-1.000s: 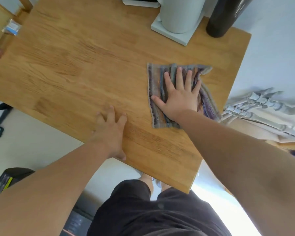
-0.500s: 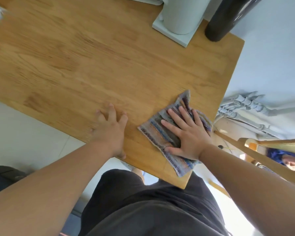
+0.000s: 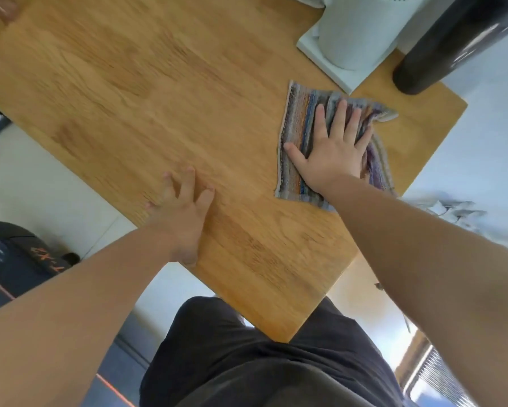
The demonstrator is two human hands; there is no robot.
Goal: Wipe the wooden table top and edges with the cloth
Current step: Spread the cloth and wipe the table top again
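Right grip (image 3: 333,148): fully open, palm down, fingers and thumb spread flat. It closes around nothing; the palm and all the fingers press on the cloth (image 3: 298,133), which lies flat on the wooden surface (image 3: 158,92). The striped cloth extends past the fingertips on the far side, past the thumb on the inner side, and past the outer edge of the palm, where it is bunched and wrinkled. Its near corner shows beside the wrist. The right forearm runs straight from the lower right of the view up to the grip, with the wrist in line with the arm.

Left grip (image 3: 182,212): open, palm down, fingers slightly curled and spread, fingertips in contact with the bare surface. It holds nothing. The heel of the hand sits at the near edge of the surface. It lies well apart from the cloth, to the inner side of the right grip and nearer the person. The left forearm extends from the lower left of the view.

Beyond the right grip's fingertips, just past the cloth's far edge, stands a white cylinder on a white square base (image 3: 355,36). A dark cylindrical bottle (image 3: 440,48) stands beside it toward the outer side, near the surface corner.
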